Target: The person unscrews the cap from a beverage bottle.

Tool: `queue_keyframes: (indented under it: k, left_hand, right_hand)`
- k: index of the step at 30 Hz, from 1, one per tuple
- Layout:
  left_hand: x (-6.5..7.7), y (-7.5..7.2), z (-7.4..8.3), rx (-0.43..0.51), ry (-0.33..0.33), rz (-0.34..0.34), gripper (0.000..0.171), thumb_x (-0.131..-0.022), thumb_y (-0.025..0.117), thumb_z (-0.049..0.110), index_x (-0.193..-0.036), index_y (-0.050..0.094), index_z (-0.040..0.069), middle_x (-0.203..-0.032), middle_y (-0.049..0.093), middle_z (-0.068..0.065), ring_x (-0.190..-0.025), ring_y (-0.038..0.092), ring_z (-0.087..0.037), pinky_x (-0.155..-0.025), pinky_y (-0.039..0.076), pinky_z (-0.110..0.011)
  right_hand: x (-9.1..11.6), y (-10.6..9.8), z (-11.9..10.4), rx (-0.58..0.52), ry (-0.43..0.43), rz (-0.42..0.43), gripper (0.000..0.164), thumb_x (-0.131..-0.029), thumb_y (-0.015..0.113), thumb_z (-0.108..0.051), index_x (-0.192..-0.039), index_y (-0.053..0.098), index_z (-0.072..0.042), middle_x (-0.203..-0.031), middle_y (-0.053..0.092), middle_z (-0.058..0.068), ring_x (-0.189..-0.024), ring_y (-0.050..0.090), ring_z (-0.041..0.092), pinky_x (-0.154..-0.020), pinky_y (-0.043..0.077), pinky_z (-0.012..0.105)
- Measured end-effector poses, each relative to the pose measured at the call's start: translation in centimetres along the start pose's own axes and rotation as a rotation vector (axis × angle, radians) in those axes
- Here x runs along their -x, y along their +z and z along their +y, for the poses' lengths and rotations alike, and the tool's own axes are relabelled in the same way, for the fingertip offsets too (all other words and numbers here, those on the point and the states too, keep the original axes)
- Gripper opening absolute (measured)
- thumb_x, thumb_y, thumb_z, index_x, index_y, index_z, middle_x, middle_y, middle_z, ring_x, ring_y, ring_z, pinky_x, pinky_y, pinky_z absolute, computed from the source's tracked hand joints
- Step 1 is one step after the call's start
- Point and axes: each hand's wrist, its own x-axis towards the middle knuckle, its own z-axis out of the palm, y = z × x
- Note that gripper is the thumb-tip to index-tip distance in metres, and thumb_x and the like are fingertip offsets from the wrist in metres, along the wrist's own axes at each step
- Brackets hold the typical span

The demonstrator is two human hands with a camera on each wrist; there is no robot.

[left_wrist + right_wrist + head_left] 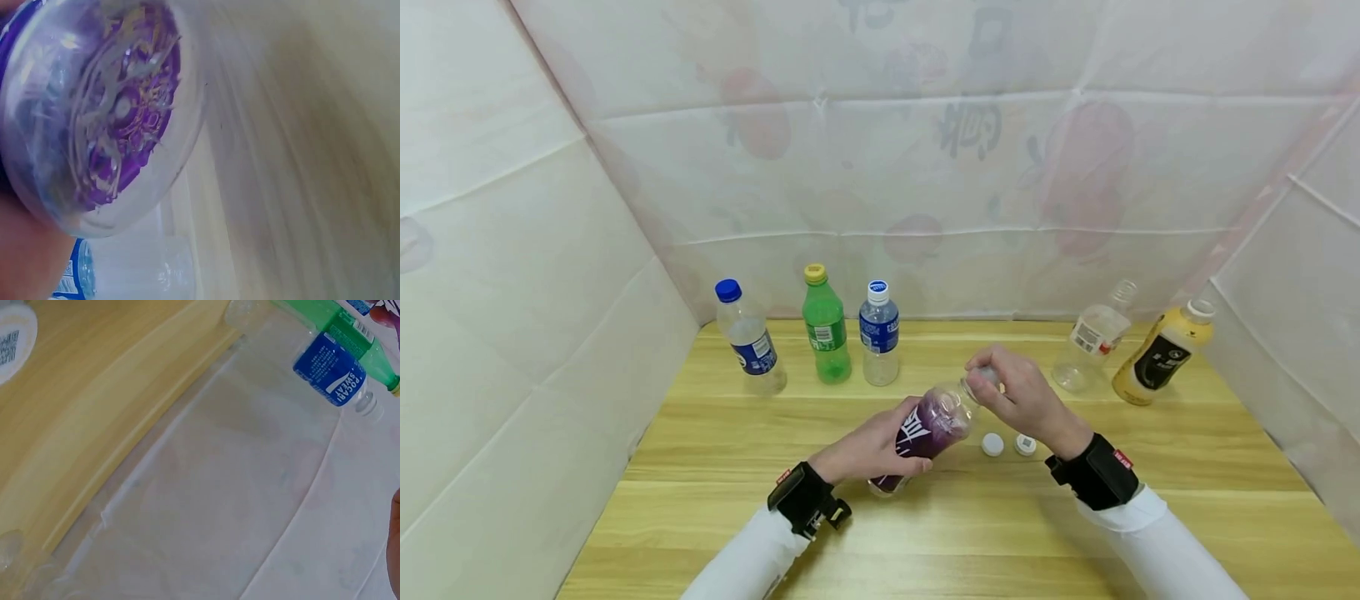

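So, far left on the surface (700, 467) stood a clear bottle with a blue cap (751, 342), looking empty, then a green bottle (827, 332) with a yellow cap, then a white-capped bottle (879, 337), also see-through. Left hand (876, 446) was wrapped round a purple-labelled bottle (928, 427), tilted in front of those. Two white caps (992, 445) lay near it, and the right hand (1017, 390) gripped its top. Over right: an uncapped clear bottle (1088, 346), then a yellow bottle (1161, 354), contents couldn't tell.
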Motion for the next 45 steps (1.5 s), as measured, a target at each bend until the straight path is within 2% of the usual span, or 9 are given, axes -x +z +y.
queue_keyframes:
  k: [6, 10, 16, 21, 25, 30, 36, 41, 45]
  left_hand:
    - [-0.3, 0.0, -0.1, -0.123, -0.02, 0.114, 0.085, -0.083, 0.083, 0.032, -0.152, 0.04, 0.009, -0.128, 0.064, -0.008, -0.106, 0.063, -0.014, -0.088, 0.055, -0.028]
    - [-0.5, 0.2, 0.1, -0.206, -0.072, 0.178, 0.093, -0.083, 0.085, 0.047, -0.155, 0.038, 0.013, -0.136, 0.061, -0.008, -0.114, 0.061, -0.018, -0.094, 0.054, -0.035]
    - [-0.8, 0.3, 0.4, -0.26, -0.056, 0.291, 0.091, -0.081, 0.087, 0.046, -0.154, 0.041, 0.018, -0.14, 0.061, -0.007, -0.119, 0.062, -0.021, -0.098, 0.053, -0.042]
    - [-0.9, 0.4, 0.5, -0.327, 0.004, 0.408, 0.078, -0.082, 0.087, 0.036, -0.146, 0.05, 0.013, -0.133, 0.066, -0.008, -0.112, 0.065, -0.022, -0.091, 0.056, -0.039]
    - [-1.1, 0.6, 0.5, -0.379, 0.027, 0.483, 0.076, -0.081, 0.088, 0.033, -0.143, 0.052, 0.007, -0.131, 0.066, -0.012, -0.112, 0.066, -0.025, -0.093, 0.055, -0.043]
    - [-1.3, 0.7, 0.6, -0.381, 0.011, 0.534, 0.076, -0.081, 0.089, 0.031, -0.143, 0.052, 0.006, -0.131, 0.066, -0.013, -0.113, 0.065, -0.026, -0.093, 0.054, -0.046]
    - [-1.4, 0.8, 0.5, -0.399, 0.006, 0.555, 0.075, -0.082, 0.088, 0.033, -0.142, 0.052, 0.007, -0.13, 0.067, -0.01, -0.112, 0.065, -0.023, -0.093, 0.053, -0.044]
    - [-1.3, 0.8, 0.5, -0.398, 0.012, 0.554, 0.075, -0.081, 0.089, 0.031, -0.142, 0.052, 0.007, -0.13, 0.067, -0.011, -0.113, 0.065, -0.024, -0.093, 0.054, -0.045]
    - [-1.2, 0.9, 0.5, -0.385, 0.021, 0.555, 0.075, -0.081, 0.089, 0.029, -0.142, 0.052, 0.007, -0.13, 0.067, -0.012, -0.113, 0.065, -0.026, -0.094, 0.054, -0.046]
  right_hand:
    - [0.2, -0.5, -0.2, -0.037, 0.106, -0.081, 0.052, -0.111, 0.042, -0.045, -0.117, 0.058, 0.005, -0.086, 0.061, 0.002, -0.067, 0.051, 0.004, -0.052, 0.047, 0.027]
    - [0.6, -0.5, -0.4, -0.034, 0.196, -0.104, 0.05, -0.11, 0.046, -0.042, -0.126, 0.054, 0.004, -0.09, 0.06, 0.003, -0.071, 0.049, 0.004, -0.056, 0.047, 0.027]
    - [0.6, -0.3, -0.9, -0.021, 0.206, -0.112, 0.044, -0.11, 0.05, -0.036, -0.128, 0.054, 0.004, -0.103, 0.063, 0.01, -0.079, 0.053, 0.01, -0.065, 0.047, 0.028]
    - [0.2, -0.3, -1.7, -0.028, 0.293, -0.117, 0.059, -0.111, 0.042, -0.047, -0.147, 0.046, -0.001, -0.13, 0.062, 0.017, -0.106, 0.064, 0.026, -0.082, 0.054, 0.044]
    - [0.0, -0.2, -2.6, 0.013, 0.419, -0.128, 0.074, -0.108, 0.032, -0.061, -0.161, 0.031, -0.009, -0.151, 0.05, 0.018, -0.131, 0.054, 0.037, -0.095, 0.05, 0.06]
    - [-0.2, 0.1, -3.4, 0.1, 0.565, -0.128, 0.076, -0.108, 0.039, -0.059, -0.164, 0.026, -0.009, -0.154, 0.05, 0.018, -0.136, 0.051, 0.041, -0.102, 0.044, 0.064]
    - [-0.5, 0.5, -3.6, 0.192, 0.638, -0.124, 0.081, -0.105, 0.048, -0.058, -0.162, 0.027, -0.005, -0.142, 0.061, 0.019, -0.123, 0.06, 0.043, -0.098, 0.047, 0.06]
    - [-0.7, 0.7, -3.6, 0.299, 0.554, -0.03, 0.068, -0.102, 0.055, -0.058, -0.141, 0.057, -0.002, -0.104, 0.073, 0.014, -0.08, 0.067, 0.028, -0.061, 0.049, 0.042]
    - [-0.8, 0.8, -3.5, 0.329, 0.479, 0.012, 0.059, -0.102, 0.058, -0.057, -0.12, 0.068, -0.002, -0.091, 0.071, 0.009, -0.07, 0.062, 0.02, -0.054, 0.046, 0.033]
